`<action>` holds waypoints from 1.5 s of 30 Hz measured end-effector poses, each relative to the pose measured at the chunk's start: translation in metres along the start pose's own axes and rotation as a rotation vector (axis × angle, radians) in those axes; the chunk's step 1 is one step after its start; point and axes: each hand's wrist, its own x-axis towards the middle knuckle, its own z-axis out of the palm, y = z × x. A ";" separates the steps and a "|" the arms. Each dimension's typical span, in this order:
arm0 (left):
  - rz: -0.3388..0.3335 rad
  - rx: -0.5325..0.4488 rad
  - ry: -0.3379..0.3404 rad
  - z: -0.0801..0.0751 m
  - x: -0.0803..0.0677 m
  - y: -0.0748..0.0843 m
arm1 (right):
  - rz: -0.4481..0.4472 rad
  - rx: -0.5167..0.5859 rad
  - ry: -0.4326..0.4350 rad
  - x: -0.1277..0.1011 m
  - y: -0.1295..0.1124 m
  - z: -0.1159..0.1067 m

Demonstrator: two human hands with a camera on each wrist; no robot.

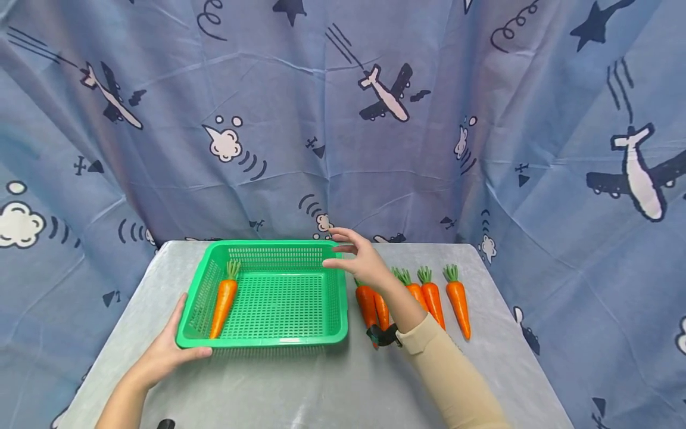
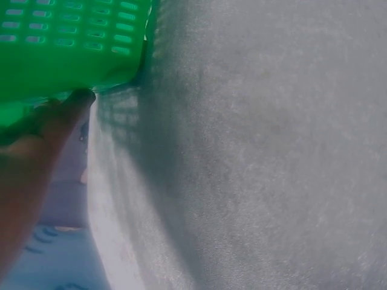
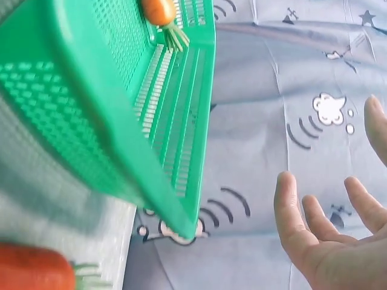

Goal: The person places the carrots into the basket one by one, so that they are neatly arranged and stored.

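Note:
A green plastic basket (image 1: 262, 341) sits on the grey table (image 1: 321, 387). One orange carrot (image 1: 224, 301) lies inside it along the left wall. My left hand (image 1: 174, 344) grips the basket's near left corner, thumb along the front wall and fingers up the left side. The left wrist view shows a fingertip (image 2: 75, 99) against the basket (image 2: 66, 42). My right hand (image 1: 356, 256) hovers empty over the basket's far right corner, fingers relaxed and spread. In the right wrist view that hand (image 3: 326, 241) is beside the basket (image 3: 91, 109) and touches nothing.
Several orange carrots (image 1: 431, 298) lie in a row on the table right of the basket, partly hidden by my right forearm. A blue curtain (image 1: 375, 119) printed with planes hangs behind. The table's far edge lies just behind the basket.

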 end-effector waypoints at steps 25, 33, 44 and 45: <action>0.015 -0.086 -0.030 0.000 0.000 -0.003 | 0.077 0.032 0.167 -0.043 0.039 -0.082; -0.014 -0.118 -0.040 0.000 0.001 -0.003 | 0.121 0.001 0.239 -0.058 0.055 -0.110; -0.027 -0.096 -0.018 0.002 0.000 -0.003 | 0.180 -0.065 0.280 -0.078 0.077 -0.140; -0.027 -0.094 -0.017 0.002 0.000 -0.003 | 0.185 -0.073 0.281 -0.081 0.079 -0.143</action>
